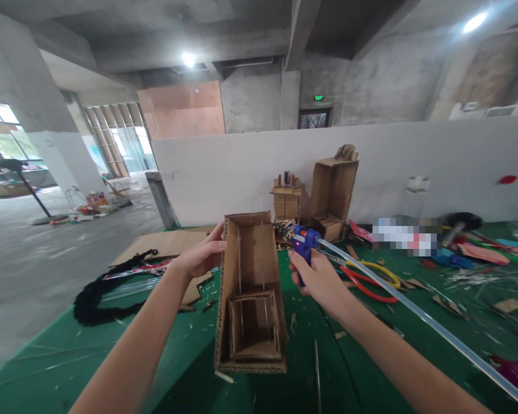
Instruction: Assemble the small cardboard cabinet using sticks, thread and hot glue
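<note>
An open cardboard box (250, 270) lies on the green table (60, 368), with a smaller cardboard box (254, 328) set inside its near end. My left hand (201, 256) grips the big box's left wall near the far end. My right hand (317, 276) is closed around the handle of a blue hot glue gun (304, 241), held just right of the box. A long clear glue stick (418, 316) runs from the gun's back toward the lower right.
Scissors with red and yellow handles (371, 282) lie right of my right hand. Cardboard models (332, 195) stand against the white partition (414, 167). Flat cardboard sheets (168, 241) and a black fuzzy strip (99, 293) lie left. Colourful scraps (483, 253) litter the right side.
</note>
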A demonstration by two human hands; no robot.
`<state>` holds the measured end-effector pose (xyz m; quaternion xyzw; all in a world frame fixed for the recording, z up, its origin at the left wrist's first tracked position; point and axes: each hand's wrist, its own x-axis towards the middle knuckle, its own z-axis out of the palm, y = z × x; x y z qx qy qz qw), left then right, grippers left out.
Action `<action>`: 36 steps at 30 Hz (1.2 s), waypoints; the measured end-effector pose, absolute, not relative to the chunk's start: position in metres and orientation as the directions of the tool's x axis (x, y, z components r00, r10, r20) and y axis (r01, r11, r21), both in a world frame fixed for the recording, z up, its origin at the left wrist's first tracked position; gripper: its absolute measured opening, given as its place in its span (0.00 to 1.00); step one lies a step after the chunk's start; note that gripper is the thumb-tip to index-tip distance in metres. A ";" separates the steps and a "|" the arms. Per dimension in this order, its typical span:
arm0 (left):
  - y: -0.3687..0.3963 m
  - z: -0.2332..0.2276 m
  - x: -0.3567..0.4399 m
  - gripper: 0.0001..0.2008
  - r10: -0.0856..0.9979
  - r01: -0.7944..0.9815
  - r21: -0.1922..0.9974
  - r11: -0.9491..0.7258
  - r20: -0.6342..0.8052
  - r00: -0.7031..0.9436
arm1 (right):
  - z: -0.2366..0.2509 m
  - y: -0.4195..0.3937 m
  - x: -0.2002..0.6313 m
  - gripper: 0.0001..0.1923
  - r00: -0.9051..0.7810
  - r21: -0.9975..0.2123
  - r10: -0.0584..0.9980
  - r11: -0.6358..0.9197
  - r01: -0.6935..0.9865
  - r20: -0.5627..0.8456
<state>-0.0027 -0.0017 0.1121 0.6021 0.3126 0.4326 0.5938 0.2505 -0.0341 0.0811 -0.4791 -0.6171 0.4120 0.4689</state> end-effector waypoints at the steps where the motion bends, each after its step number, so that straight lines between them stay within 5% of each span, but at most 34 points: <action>1: -0.001 0.112 -0.003 0.43 0.886 -0.141 0.984 -0.104 0.156 0.436 | 0.080 -0.034 0.251 0.17 -0.099 -0.960 0.979 0.197 0.200 0.180; 23: -0.001 0.111 -0.003 0.42 0.875 -0.145 0.981 -0.132 0.184 0.448 | 0.080 -0.038 0.250 0.18 -0.107 -0.874 0.948 0.317 0.368 0.298; 36: -0.001 0.110 -0.004 0.41 0.920 -0.089 0.990 -0.106 0.132 0.368 | 0.077 -0.037 0.250 0.21 -0.008 -0.951 0.969 0.244 0.193 0.247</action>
